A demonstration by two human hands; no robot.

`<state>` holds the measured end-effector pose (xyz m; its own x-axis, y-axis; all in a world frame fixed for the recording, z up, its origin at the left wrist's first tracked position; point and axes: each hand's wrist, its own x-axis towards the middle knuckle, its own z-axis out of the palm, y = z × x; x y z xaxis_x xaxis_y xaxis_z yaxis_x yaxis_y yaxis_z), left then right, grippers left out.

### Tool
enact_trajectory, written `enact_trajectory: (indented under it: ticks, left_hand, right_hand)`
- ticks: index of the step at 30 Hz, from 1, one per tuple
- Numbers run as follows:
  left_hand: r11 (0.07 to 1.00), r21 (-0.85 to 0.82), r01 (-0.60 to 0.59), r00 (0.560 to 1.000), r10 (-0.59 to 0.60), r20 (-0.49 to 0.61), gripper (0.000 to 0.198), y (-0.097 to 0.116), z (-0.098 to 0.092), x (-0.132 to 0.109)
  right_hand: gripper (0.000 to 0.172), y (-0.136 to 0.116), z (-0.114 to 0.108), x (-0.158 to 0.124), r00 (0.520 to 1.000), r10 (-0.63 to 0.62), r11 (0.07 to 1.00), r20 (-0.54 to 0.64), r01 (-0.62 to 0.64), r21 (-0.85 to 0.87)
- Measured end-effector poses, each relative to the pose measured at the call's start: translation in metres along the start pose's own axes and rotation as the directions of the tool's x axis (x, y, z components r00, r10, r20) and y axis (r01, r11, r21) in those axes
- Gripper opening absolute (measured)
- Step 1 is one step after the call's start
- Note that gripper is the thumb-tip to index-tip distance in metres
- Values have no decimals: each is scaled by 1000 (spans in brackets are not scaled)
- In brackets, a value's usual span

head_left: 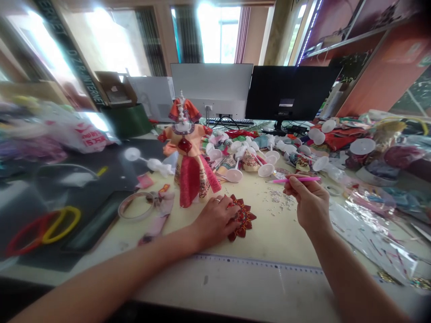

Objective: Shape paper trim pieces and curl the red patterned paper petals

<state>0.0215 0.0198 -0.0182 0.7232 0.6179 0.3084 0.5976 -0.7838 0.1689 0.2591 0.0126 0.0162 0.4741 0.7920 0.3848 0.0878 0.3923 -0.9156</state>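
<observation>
While the left hand (pixel 215 220) presses spread fingers (pixel 232 214) on a red embroidered fabric flower (pixel 244 220), the right hand (pixel 308 207) pinches a slim pink stick (pixel 296 180); a red-and-cream doll dress (pixel 190 166) stands just beside, on the counter (pixel 279 237).

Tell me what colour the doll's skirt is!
The doll's skirt is red with patterned panels; head view.

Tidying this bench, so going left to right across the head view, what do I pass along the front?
red and yellow rings → tape roll → left hand → red floral patch → right hand holding pink tool
</observation>
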Motion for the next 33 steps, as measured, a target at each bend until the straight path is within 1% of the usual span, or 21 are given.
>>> enact_trajectory:
  ticks: [3, 6, 10, 13, 15, 18, 22, 25, 30, 33]
  left_hand:
    - [997, -42, -68, 997, 67, -27, 24, -4, -5, -4]
    - [990, -61, -129, 991, 128, -31, 21, -8, -2, -8]
    - [993, -73, -92, 995, 90, -31, 25, -8, 7, -12]
    - [995, -82, -60, 995, 54, -79, 29, -10, 8, -15]
    - [995, -78, -68, 992, 59, -113, 30, -13, 6, -17]
    - [995, -67, -75, 991, 67, -118, 29, -16, 3, -18]
    - [998, -47, -50, 994, 45, -99, 27, -16, 0, -19]
    - [998, -34, -57, 994, 53, -97, 27, -17, 1, -22]
    - [994, -25, -103, 987, 99, -129, 35, -22, 4, -25]
    - [994, -25, -102, 986, 98, -137, 35, -24, 5, -23]
  right_hand:
    - [28, 7, -3, 17, 999, -28, 989, 23, 31, -144]
    - [29, 18, 0, 27, 994, -92, 958, 51, 102, -269]
    - [27, 37, 4, 24, 982, -160, 869, 99, 187, -458]
    - [23, 46, 2, 19, 975, -166, 788, 151, 223, -574]
    - [23, 49, 0, 18, 971, -165, 745, 174, 238, -623]
    - [26, 51, 0, 19, 966, -156, 700, 207, 256, -667]
    - [27, 54, 2, 19, 959, -144, 666, 243, 275, -694]
    - [26, 56, 2, 19, 958, -140, 654, 249, 278, -704]
    - [25, 59, 3, 20, 956, -139, 644, 258, 285, -710]
    - [26, 60, 3, 21, 953, -139, 644, 270, 294, -706]
